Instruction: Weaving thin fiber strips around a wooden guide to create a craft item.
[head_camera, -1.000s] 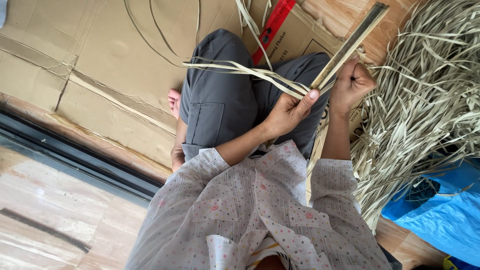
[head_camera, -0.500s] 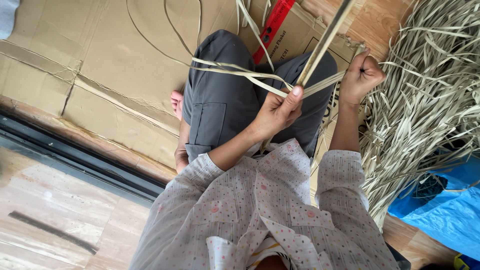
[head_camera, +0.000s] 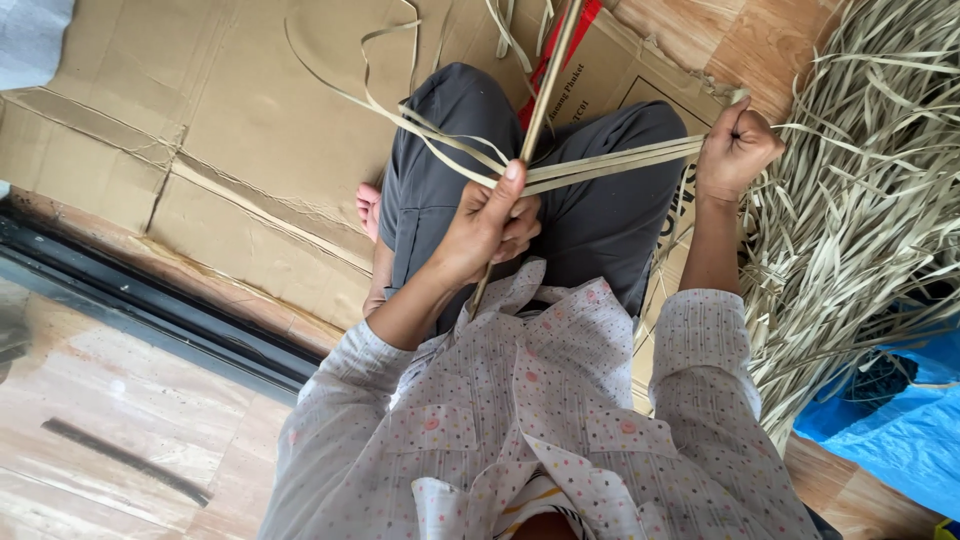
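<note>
Item: my left hand (head_camera: 487, 228) grips a slim stick (head_camera: 545, 90) upright over my lap, thumb pressing pale leaf strips (head_camera: 610, 163) against it; my right hand (head_camera: 737, 150) clenches their ends, beside a leaf pile (head_camera: 860, 200).

Floor: light brown wooden plank floor (head_camera: 120, 420), crossed by a dark metal door track (head_camera: 150, 305). Laid on it: flattened brown corrugated cardboard sheets (head_camera: 230, 130), taped with a red strip (head_camera: 585, 15). At the right, a large heap of pale dried leaf strips (head_camera: 860, 170) is piled on the floor, just beside a crumpled blue plastic sheet (head_camera: 890, 440). A seated person's bare foot (head_camera: 369, 208) rests on the cardboard.
</note>
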